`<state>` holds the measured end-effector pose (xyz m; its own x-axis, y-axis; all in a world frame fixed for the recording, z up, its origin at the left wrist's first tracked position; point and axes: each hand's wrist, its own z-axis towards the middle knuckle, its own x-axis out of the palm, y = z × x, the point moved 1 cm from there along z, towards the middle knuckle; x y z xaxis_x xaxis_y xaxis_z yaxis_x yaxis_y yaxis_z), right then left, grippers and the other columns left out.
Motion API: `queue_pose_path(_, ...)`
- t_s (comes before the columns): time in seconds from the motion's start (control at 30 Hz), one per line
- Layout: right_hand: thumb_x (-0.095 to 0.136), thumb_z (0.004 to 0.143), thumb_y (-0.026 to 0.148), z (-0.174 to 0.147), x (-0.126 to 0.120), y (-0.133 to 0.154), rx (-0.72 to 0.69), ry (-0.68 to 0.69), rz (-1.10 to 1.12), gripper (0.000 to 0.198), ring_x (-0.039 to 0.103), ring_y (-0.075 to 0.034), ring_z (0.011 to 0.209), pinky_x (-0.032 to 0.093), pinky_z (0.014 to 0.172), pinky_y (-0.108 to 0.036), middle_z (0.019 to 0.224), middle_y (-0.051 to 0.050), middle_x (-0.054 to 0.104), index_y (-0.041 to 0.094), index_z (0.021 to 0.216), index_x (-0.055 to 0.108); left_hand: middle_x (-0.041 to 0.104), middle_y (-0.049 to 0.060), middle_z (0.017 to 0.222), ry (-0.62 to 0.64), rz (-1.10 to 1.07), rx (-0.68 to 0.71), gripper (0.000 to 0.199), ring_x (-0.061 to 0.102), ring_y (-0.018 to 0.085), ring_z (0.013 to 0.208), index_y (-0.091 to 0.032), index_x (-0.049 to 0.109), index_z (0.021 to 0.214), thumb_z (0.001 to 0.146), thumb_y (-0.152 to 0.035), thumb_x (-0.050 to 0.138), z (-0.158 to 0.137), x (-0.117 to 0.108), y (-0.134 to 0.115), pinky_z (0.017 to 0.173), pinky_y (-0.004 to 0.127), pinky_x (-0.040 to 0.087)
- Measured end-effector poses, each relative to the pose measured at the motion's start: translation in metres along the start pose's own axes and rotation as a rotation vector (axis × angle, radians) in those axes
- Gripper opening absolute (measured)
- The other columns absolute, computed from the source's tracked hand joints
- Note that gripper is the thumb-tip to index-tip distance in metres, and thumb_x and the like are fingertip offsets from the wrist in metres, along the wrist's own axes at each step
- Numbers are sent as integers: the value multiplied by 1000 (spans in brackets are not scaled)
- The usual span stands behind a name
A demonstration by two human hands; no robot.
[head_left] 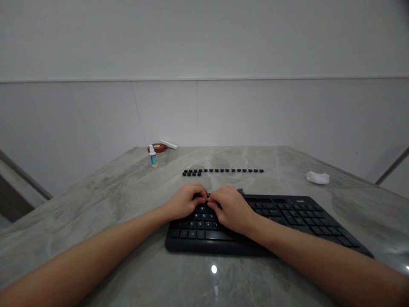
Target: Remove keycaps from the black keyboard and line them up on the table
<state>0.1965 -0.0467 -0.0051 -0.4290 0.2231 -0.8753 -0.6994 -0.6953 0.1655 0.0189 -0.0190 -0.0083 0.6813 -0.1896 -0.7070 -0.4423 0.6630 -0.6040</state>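
Observation:
A black keyboard (220, 247) lies at a slant on the grey marbled table, its right end nearer to me. Over its upper left keys, the fingertips of my left hand (188, 200) and my right hand (231, 207) meet in a pinch. Whatever is between them is too small and too covered to make out. Beyond the keyboard, several loose black keycaps (227, 170) stand in a long row, with a shorter row of keycaps (191, 174) in front of its left end. My hands hide part of the top left key rows.
A small white bottle with a blue label (154, 157) stands at the back left, close to a reddish-brown round object (159, 148) and a white strip (169, 144). Crumpled white tissue or cloth (318, 178) lies at the right. A pale wall (223, 113) rises behind the table.

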Motion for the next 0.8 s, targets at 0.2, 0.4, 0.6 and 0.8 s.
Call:
queue_pose_path(0.2, 53, 84, 16, 0, 0, 1, 52, -19, -5, 10, 55, -18, 74, 35, 72, -31, 76, -4, 65, 17, 85, 63, 65, 2, 88, -6, 34, 33, 17, 59, 15, 87, -16, 66, 81, 80, -2, 56, 0, 1, 0, 82, 27, 45)
queue_pose_path(0.4, 53, 85, 16, -1, 0, 0, 8, -18, 8, 11, 55, -17, 75, 35, 73, -32, 76, -3, 66, 17, 83, 64, 65, 2, 87, -17, 59, 36, 17, 60, 15, 86, -17, 67, 81, 82, -4, 55, 0, 2, 2, 82, 27, 46)
queue_pose_path(0.6, 53, 85, 17, -1, 2, -1, -6, -9, -13, 13, 54, -16, 70, 34, 70, -31, 72, -3, 65, 17, 81, 65, 65, 2, 87, -12, 74, 53, 16, 60, 15, 85, -17, 67, 83, 84, -7, 53, 0, 0, 0, 82, 27, 46)
queue_pose_path(0.8, 54, 85, 19, 0, 0, -1, -24, 13, -27, 14, 54, -16, 68, 33, 68, -31, 71, -3, 65, 17, 79, 66, 66, 3, 88, -2, 73, 64, 16, 60, 16, 87, -16, 67, 84, 82, -6, 55, -1, -1, -3, 84, 28, 46)
